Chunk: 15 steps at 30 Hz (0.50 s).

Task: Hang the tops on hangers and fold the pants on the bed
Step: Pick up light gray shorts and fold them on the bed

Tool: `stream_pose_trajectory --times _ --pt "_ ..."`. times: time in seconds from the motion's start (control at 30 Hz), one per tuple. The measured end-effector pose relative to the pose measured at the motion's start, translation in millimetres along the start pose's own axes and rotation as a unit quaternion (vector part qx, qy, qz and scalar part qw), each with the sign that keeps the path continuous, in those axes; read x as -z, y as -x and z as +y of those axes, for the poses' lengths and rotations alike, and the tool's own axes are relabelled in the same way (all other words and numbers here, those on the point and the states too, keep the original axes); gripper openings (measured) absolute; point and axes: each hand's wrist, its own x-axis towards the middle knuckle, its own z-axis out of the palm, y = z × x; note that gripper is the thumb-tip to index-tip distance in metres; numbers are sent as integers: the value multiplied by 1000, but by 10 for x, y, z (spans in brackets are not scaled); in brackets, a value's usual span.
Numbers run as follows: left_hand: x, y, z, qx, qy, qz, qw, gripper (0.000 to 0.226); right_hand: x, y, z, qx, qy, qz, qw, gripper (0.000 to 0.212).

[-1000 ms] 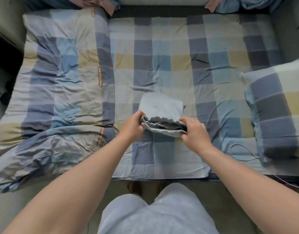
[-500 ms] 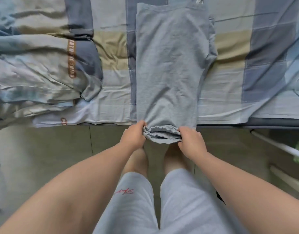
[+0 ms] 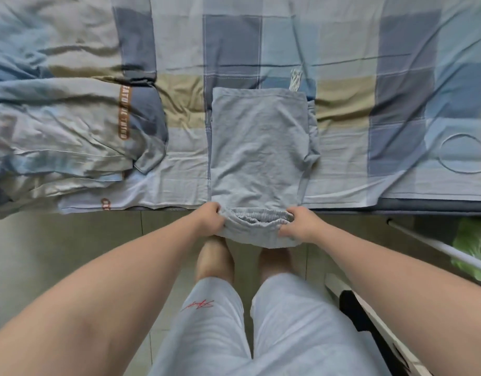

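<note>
- I see 1 bed (image 3: 342, 104) across the top, under a blue, grey and tan checked sheet, with tiled floor (image 3: 71, 240) below its near edge.
- 1 rumpled duvet (image 3: 57, 118) lies bunched on the bed's left side.
- 1 pair of grey pants (image 3: 258, 147) lies folded flat on the sheet, its waistband (image 3: 261, 217) hanging off the near edge.
- 2 hands, arms stretched forward: my left hand (image 3: 211, 219) grips the waistband's left end, my right hand (image 3: 299, 223) its right end.
- 1 white cable (image 3: 462, 153) loops on the sheet at right.

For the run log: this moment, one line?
folding pants | left hand grips near edge | right hand grips near edge | pants on bed
</note>
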Motion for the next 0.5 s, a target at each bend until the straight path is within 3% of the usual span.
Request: stream_pose_trajectory --times 0.13,0.23,0.33,0.43,0.5 --pt "528 -221 432 -25 16 51 998 10 613 -224 -315 15 -93 83 992 31" --pt "885 -431 778 -40 101 87 990 8 1053 -425 -575 36 -122 138 982 39" --pt "1165 -678 1043 -49 214 127 967 13 1450 -642 -837 64 -158 210 963 43" --pt "1362 -959 1226 -81 262 213 938 22 1753 -899 -1068 88 -169 276 942 45" --pt "1404 -1114 1303 -94 283 255 920 13 1828 -1095 -1134 97 -195 299 929 54"
